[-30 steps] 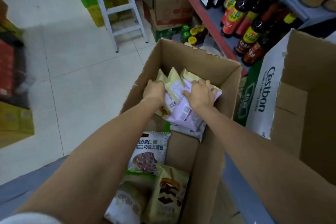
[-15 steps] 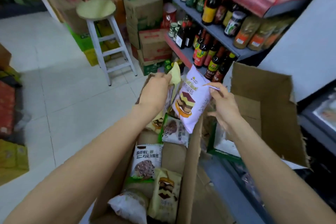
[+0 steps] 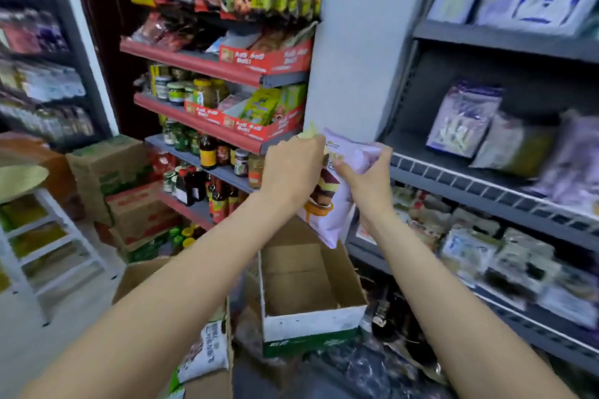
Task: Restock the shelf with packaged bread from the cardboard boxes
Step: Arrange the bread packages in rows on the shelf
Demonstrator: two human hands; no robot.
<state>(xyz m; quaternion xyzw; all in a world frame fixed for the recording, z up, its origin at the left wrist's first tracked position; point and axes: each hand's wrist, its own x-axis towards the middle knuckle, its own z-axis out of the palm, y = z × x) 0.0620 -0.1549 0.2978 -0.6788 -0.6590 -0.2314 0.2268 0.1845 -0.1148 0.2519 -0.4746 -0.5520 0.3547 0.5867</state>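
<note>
At the far left of the frame a white stool [image 3: 39, 214] stands on the floor, with brown boxes [image 3: 113, 178] stacked beside it. Next come red shelves [image 3: 207, 68] full of jars and bottles.

Low in the middle an open cardboard box [image 3: 207, 327] sits on the floor, with a bread packet [image 3: 204, 353] showing inside it. Just to its right a second cardboard box [image 3: 311, 295] looks empty.

In the middle of the frame the left hand [image 3: 291, 168] is up high, its fingers curled round a yellowish bread packet [image 3: 308, 133]; only the top edge peeks out. Right beside it, the right hand [image 3: 366, 178] pinches the top of a purple bread packet [image 3: 334, 197], which hangs down from the fingers. Both packets are held by their tops, I think so the soft bread inside does not get squashed.

On the right stands the grey shelf [image 3: 486, 178], with more bread packets [image 3: 463, 120] already on it. The hands are up near its front edge, so the packets look ready to go on. There is bare room at the left end of that shelf, a good spot for them.
</note>
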